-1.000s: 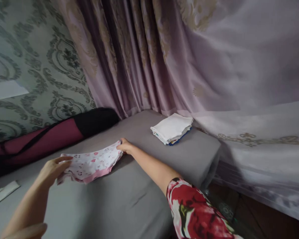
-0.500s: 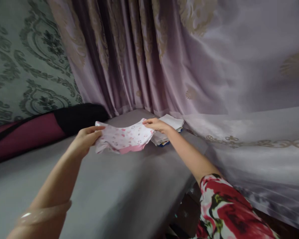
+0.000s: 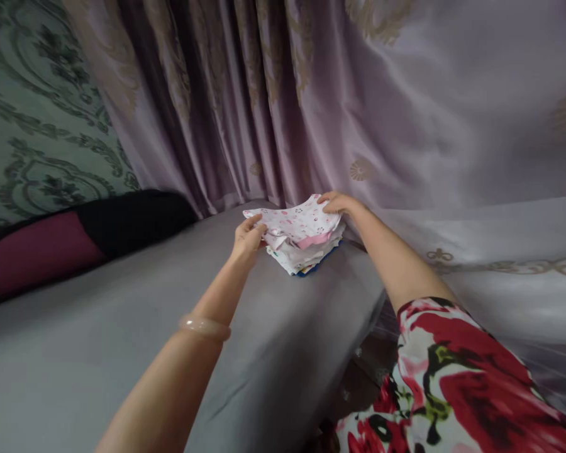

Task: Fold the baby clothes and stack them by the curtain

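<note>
A white cloth with small pink and dark prints and a pink edge [image 3: 302, 220] lies over a stack of folded cloths [image 3: 306, 257]. My left hand [image 3: 249, 238] grips the printed cloth at its left end, thumb and fingers closed on it. At the far right corner, my right hand [image 3: 336, 202] pinches the same cloth. Below it the stack shows white layers and a blue one at the bottom.
The stack sits on a grey sheeted bed [image 3: 160, 321], near its right edge. A black and maroon long bag [image 3: 94, 229] lies along the left wall. Purple curtains [image 3: 330, 113] hang behind and to the right.
Both hands have moved right with the printed cloth, from in front and left of the stack to on top of it. The view has shifted slightly.
</note>
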A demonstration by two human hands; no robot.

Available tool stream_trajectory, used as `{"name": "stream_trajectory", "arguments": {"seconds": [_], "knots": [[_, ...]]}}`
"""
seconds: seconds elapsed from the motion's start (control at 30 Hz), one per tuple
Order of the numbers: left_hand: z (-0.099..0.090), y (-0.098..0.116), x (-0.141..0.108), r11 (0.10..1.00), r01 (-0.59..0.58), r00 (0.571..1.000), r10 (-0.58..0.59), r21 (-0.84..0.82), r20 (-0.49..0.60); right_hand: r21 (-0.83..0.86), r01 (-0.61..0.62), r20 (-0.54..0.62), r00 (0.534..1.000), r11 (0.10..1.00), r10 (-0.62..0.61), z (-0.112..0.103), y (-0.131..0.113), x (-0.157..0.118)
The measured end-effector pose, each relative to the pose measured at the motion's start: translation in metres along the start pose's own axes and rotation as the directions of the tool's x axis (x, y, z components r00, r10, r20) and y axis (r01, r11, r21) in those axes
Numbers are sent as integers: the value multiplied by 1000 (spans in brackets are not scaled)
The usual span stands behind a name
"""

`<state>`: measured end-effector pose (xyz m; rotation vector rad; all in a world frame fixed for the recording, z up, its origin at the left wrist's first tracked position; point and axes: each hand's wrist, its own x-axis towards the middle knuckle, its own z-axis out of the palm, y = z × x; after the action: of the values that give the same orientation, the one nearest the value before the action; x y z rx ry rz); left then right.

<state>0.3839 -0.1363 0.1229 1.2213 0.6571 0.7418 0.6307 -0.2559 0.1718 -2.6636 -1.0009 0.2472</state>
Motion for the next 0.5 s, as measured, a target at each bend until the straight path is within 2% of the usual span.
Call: {"name": "stream_trajectory", "arguments": {"seconds": [0.2,0.37,0.5], "knots": [[29,-38,0,995,60,998,-58,-78,27,-195,-53,-43,998,979,45,1,16,18],[36,-66,-5,993,70,996,-65,-92,56,-373,6,-184,980,928,-81,15,25,17],[35,-81,-9,996,63,997,-61,-58,41,-424,50,-259,950,904,-174,33,36,15]]}}
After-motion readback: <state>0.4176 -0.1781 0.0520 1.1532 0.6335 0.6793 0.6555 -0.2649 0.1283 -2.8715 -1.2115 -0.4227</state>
